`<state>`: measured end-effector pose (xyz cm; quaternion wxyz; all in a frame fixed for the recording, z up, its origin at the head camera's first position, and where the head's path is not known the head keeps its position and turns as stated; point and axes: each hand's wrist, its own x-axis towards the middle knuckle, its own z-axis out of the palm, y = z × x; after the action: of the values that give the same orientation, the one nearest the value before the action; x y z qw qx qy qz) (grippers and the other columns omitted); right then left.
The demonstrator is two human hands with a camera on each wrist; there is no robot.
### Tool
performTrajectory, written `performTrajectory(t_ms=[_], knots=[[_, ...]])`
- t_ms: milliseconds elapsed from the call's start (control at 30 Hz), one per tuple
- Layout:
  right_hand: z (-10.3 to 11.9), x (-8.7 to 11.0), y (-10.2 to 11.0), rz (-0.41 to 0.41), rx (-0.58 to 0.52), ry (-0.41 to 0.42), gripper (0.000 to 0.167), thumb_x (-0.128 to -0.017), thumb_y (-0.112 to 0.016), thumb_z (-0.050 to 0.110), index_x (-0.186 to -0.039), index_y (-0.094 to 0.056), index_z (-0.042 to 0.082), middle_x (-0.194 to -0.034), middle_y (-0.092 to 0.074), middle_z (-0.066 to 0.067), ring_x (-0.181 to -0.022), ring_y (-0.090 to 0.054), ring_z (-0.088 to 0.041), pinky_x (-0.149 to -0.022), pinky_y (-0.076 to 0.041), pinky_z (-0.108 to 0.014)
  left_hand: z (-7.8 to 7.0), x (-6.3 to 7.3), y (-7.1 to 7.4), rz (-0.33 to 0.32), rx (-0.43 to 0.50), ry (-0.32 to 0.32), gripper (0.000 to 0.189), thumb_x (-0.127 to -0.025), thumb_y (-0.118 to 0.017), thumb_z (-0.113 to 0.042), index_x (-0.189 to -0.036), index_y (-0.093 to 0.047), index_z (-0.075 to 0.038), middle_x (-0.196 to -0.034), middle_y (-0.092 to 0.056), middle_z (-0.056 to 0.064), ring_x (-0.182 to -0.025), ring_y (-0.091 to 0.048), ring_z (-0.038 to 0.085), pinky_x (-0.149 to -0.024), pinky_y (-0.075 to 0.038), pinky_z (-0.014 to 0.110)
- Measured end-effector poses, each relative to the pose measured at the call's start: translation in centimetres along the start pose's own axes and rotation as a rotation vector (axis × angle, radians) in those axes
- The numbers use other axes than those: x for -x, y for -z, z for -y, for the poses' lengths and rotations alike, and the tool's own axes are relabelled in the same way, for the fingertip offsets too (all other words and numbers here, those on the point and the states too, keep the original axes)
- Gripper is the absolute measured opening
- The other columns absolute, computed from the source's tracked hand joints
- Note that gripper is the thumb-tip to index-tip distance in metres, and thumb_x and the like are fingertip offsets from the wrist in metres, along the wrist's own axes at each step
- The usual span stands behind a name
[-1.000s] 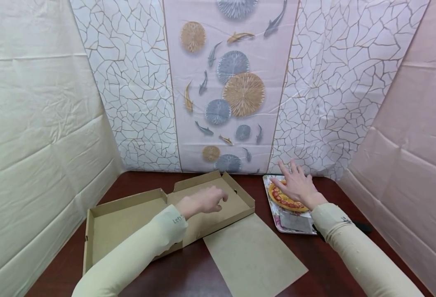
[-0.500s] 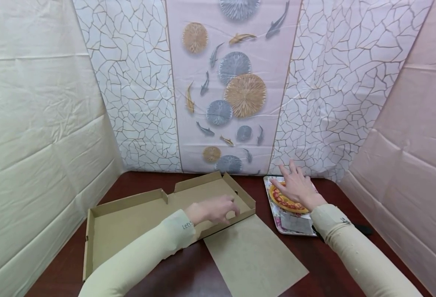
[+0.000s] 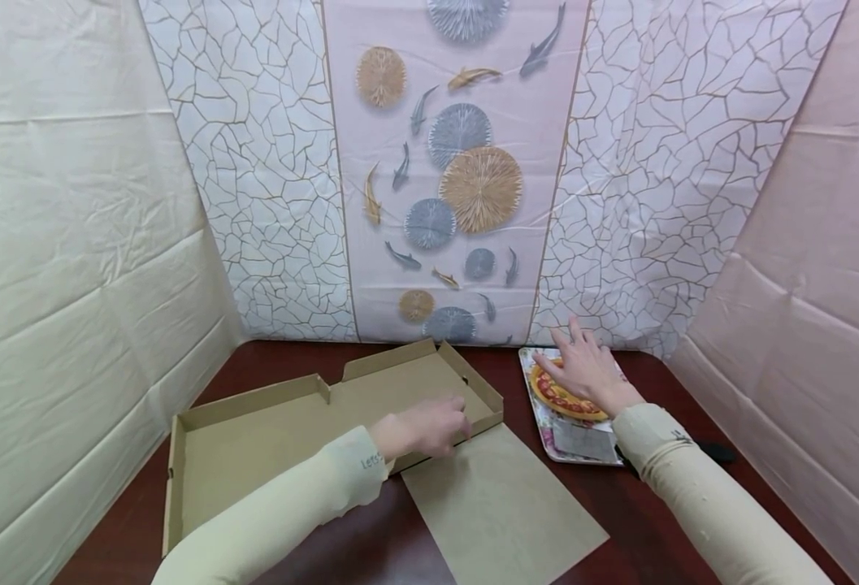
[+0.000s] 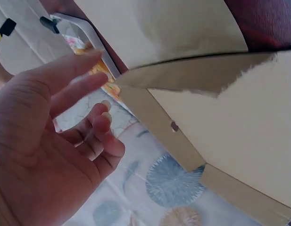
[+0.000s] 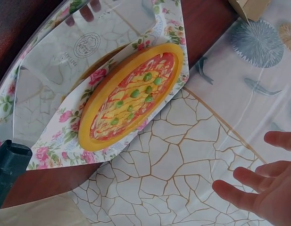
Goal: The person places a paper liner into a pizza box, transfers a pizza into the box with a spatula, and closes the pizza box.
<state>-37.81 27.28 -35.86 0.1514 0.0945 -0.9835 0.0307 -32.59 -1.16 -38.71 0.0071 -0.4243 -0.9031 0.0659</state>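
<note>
An opened cardboard box (image 3: 268, 426) lies across the left and middle of the table. My left hand (image 3: 432, 426), fingers loosely bent, hovers at the near wall of its right half. In the left wrist view that hand's fingertips (image 4: 107, 104) come close to the box corner, and nothing shows between them. On the right, a floral tray (image 3: 546, 439) bears a small round pizza (image 3: 564, 398) with red and yellow topping. Beside the pizza lies a spatula (image 5: 103, 42) with a wide shiny blade and dark handle. My right hand (image 3: 586, 370), fingers spread, is held above the pizza.
A flat brown sheet (image 3: 509, 504) lies on the dark red table (image 3: 349, 528), its far edge against the box. Patterned cloth (image 3: 275, 162) hangs behind the table. Pale cloth walls (image 3: 824, 325) stand close on both sides.
My left hand has moved right and nearer to me, from above the inside of the box to its near wall. The right hand stays almost still above the pizza.
</note>
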Motion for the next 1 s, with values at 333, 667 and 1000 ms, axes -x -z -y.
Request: performTrajectory(t_ms=[333,667,1000], knots=[[-0.1,0.1,-0.3,-0.034,0.010,0.041,0.069,-0.097,-0.038,0.057,-0.130,-0.055,-0.002,-0.149,-0.032,-0.031,-0.129,-0.038,-0.051,-0.097,-0.038,-0.066,-2.0,1.4,-0.4,0.033,-0.064,0.081,0.009,-0.084,-0.072,-0.016,-0.080,-0.064,-0.016,-0.081,-0.063,-0.003,-0.065,-0.051,0.009,-0.057,-0.043,0.023],[0.1,-0.2,-0.6,-0.149,0.024,0.099,0.056,-0.096,-0.047,0.049,-0.107,-0.067,-0.002,-0.122,-0.060,-0.023,-0.108,-0.057,-0.041,-0.086,-0.048,-0.057,-3.0,1.5,-1.1,0.157,0.042,0.220,0.011,-0.087,-0.067,-0.011,-0.079,-0.061,-0.015,-0.065,-0.051,-0.003,-0.054,-0.044,0.010,-0.049,-0.037,0.023],[0.1,-0.3,-0.8,-0.186,0.024,0.114,0.047,-0.095,-0.051,0.043,-0.098,-0.069,0.000,-0.097,-0.065,-0.017,-0.086,-0.062,-0.037,-0.068,-0.052,-0.051,-3.3,1.5,-1.9,0.250,0.112,0.302,0.021,-0.094,-0.054,-0.013,-0.074,-0.059,-0.010,-0.063,-0.061,0.007,-0.037,-0.056,0.015,-0.035,-0.041,0.025]])
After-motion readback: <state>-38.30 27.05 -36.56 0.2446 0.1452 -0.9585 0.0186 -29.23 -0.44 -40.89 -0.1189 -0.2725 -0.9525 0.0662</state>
